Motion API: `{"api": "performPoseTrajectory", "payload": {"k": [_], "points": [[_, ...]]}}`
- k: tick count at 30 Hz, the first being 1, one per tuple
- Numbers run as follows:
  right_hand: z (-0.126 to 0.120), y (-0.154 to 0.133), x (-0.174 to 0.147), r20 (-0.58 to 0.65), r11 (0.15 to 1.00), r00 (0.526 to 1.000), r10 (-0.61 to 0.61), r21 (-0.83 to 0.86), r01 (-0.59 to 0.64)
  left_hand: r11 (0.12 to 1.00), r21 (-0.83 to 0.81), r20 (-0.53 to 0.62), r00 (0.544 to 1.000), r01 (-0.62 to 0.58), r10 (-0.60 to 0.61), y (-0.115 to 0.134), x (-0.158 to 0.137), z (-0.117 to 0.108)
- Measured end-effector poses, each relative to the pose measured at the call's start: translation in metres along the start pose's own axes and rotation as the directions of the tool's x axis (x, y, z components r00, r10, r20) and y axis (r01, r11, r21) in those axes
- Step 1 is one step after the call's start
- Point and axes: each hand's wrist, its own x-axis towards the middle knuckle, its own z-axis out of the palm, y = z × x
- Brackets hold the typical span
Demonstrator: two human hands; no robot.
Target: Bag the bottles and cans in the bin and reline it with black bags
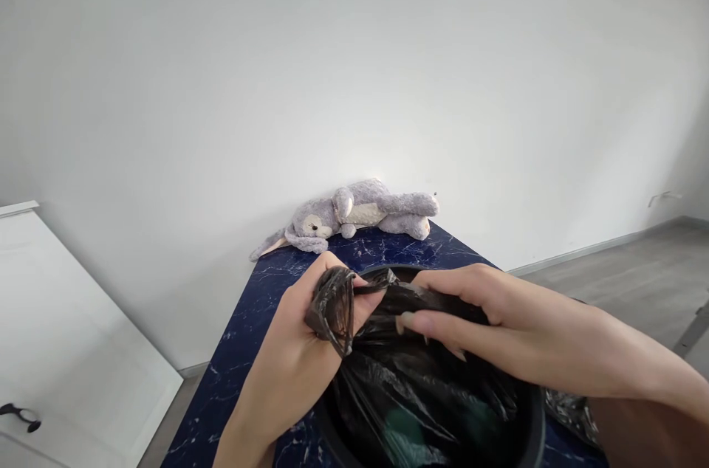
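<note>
A black garbage bag fills a dark round bin at the bottom centre. My left hand is closed around a bunched, looped part of the bag's top. On the other side, my right hand grips the bag's edge between thumb and fingers. A strip of the plastic stretches between both hands above the bin. Greenish shapes show faintly through the thin film; what they are cannot be made out.
The bin stands on a blue marble-patterned table. A grey plush bunny lies on its side at the far end against the white wall. A white cabinet with a black handle stands at left.
</note>
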Motion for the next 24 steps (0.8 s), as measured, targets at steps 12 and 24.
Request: {"api": "performPoseTrajectory", "payload": {"k": [12,24], "points": [[0.022,-0.002,0.014,-0.305,0.987,0.950,-0.070,0.115,0.110,0.994,-0.107,-0.042,0.998,0.038,-0.042,0.005,-0.014,0.007],[0.032,-0.007,-0.001,-0.293,0.992,0.956,0.006,0.125,0.032,0.990,-0.099,-0.005,0.995,-0.104,0.104,0.012,-0.021,0.008]]}}
